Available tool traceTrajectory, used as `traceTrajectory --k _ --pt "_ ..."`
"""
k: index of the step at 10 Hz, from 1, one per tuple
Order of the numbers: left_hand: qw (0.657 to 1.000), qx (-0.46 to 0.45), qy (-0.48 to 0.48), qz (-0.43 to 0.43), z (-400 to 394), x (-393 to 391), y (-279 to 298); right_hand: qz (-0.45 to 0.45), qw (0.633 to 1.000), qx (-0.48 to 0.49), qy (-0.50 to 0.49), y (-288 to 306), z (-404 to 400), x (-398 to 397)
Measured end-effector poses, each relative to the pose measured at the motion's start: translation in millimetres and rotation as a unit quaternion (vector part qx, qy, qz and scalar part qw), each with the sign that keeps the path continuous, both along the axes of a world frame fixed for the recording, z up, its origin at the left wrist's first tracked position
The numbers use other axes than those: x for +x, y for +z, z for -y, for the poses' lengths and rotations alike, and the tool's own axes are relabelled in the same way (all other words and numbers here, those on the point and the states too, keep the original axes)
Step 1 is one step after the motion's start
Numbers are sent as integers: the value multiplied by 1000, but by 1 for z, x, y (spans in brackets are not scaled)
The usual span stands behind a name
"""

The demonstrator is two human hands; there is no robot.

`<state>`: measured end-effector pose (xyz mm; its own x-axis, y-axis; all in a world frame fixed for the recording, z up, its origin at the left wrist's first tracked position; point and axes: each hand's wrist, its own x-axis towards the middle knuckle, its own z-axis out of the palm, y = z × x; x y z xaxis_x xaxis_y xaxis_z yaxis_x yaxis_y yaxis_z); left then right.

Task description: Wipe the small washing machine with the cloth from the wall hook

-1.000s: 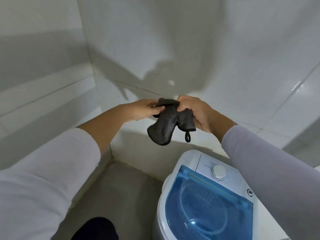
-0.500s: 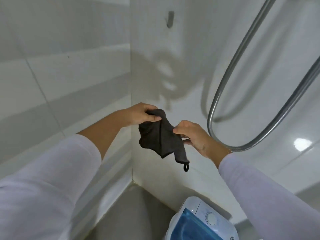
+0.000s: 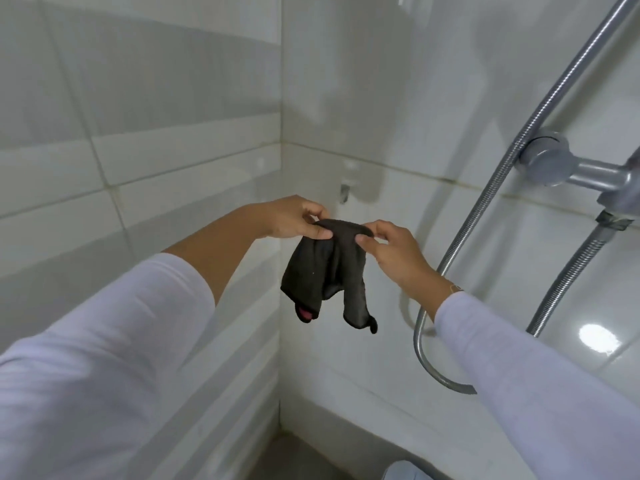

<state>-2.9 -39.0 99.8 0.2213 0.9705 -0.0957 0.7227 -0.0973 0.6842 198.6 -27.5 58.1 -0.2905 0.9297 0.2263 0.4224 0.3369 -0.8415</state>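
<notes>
White glazed wall tiles (image 3: pixel 166 161) enclosed the corner, with a chrome shower hose (image 3: pixel 498 174) looping down the right-hand wall from its grey bracket (image 3: pixel 547 157). Only a pale sliver of the small washing machine (image 3: pixel 401 471) showed at the bottom edge, well below the hands and untouched. The dark grey cloth (image 3: pixel 325 271) hung in the air between both hands, just below the wall hook (image 3: pixel 344 192) and clear of it. Its hanging loop (image 3: pixel 373 325) dangled at the lowest corner.

Judged progress: cloth off the hook, wiping either not begun or not shown; nothing here confirmed it.

Left hand (image 3: pixel 294 218) pinched the cloth's top edge between thumb and fingers (image 3: pixel 320 233). Right hand (image 3: pixel 391 247) pinched the same edge alongside, remaining fingers loosely curled.
</notes>
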Motion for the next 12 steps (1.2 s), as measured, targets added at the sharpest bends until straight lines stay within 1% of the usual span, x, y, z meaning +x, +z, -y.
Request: traceTrajectory --k 1,2,3,4,6,7,8,9,10,11,12 --pt "1000 12 17 2 -11 -7 6 -11 999 25 -31 13 -8 -6" --pt "998 49 33 24 -26 -13 5 -32 997 50 -57 15 -17 -14" --pt "993 84 69 44 -47 -14 -2 1 993 91 -69 14 -23 -21" --pt "984 117 119 56 -67 -7 -8 24 988 112 -102 11 -32 -29" --pt "959 203 188 61 -91 11 -21 101 971 107 -189 8 -52 -41" --pt "952 224 197 68 -90 11 -27 117 968 78 -210 2 -57 -45" --pt "959 190 202 60 -88 11 -35 108 973 41 -201 -7 -59 -49" --pt "963 127 204 124 -85 12 -48 73 982 18 -170 -19 -57 -53" --pt "959 98 196 180 -78 18 -64 51 992 -3 -112 -31 -49 -53" --pt "943 108 215 229 -63 28 -92 72 994 -24 -79 -55 -34 -40" --pt "893 151 336 261 -29 37 -134 23 993 -78 -86 -100 10 -18"
